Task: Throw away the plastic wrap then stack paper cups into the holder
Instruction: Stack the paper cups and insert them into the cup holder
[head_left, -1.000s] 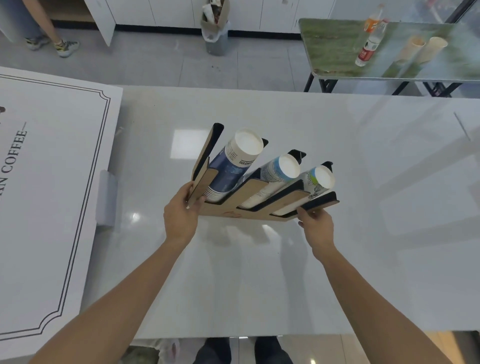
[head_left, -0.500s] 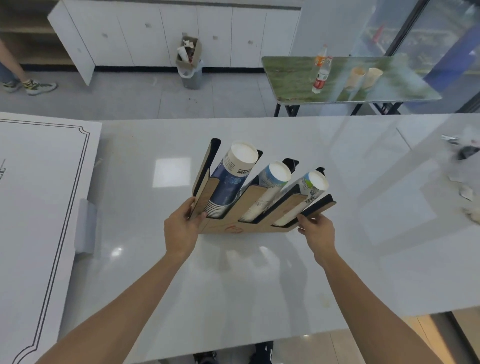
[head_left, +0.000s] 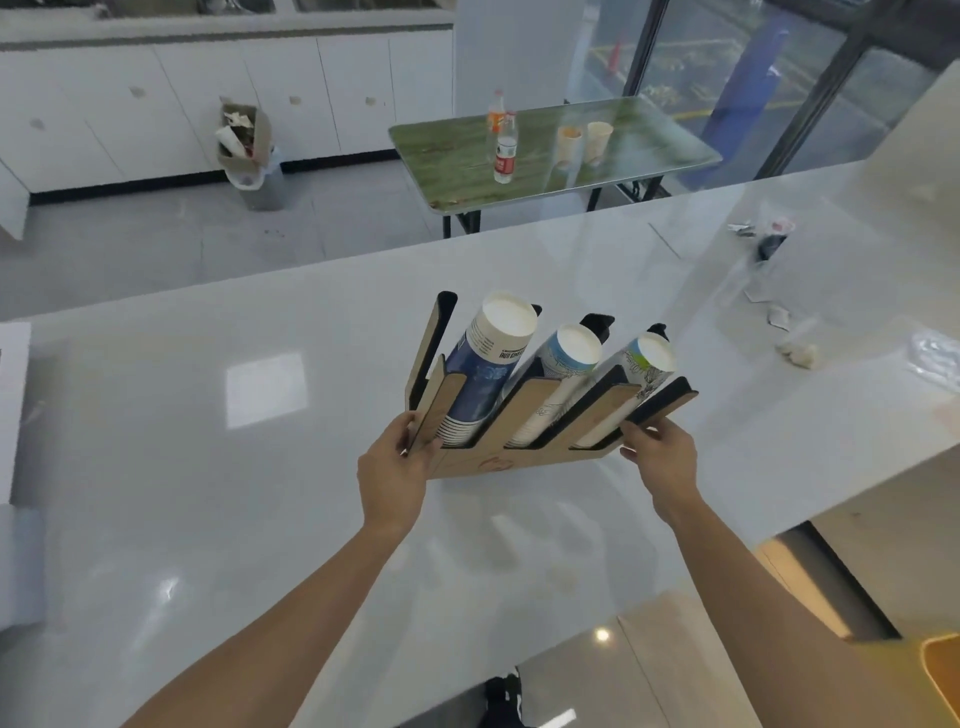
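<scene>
Status of work: the stacking stage appears essentially complete. The holder (head_left: 524, 421), a wooden rack with black-lined slots, stands on the white desk (head_left: 208, 467) near its middle and carries three stacks of paper cups, each leaning back in its own slot. The large blue stack (head_left: 485, 364) fills the left slot, the medium stack (head_left: 563, 364) the middle one, and the small stack with green print (head_left: 641, 364) the right one. No loose cups are visible on this desk.

Left hand (head_left: 392, 467): fingers closed on the holder's left end panel, thumb at the front face. Right hand (head_left: 657, 454): fingers closed on the holder's lower right corner. Whether the rack's base is fully down on the desk or slightly lifted cannot be determined.

Plastic wrap: no wrap remains around any stack. Some clear and crumpled scraps (head_left: 795, 351) lie far to the right on the desk; their nature is too blurred to confirm. A bin (head_left: 262, 179) stands on the floor by the cabinets, well apart from the work area.

Assessment: the remaining work is judged to be final positioning of the loaded holder and, should those scraps prove to be wrap, their disposal.
</scene>
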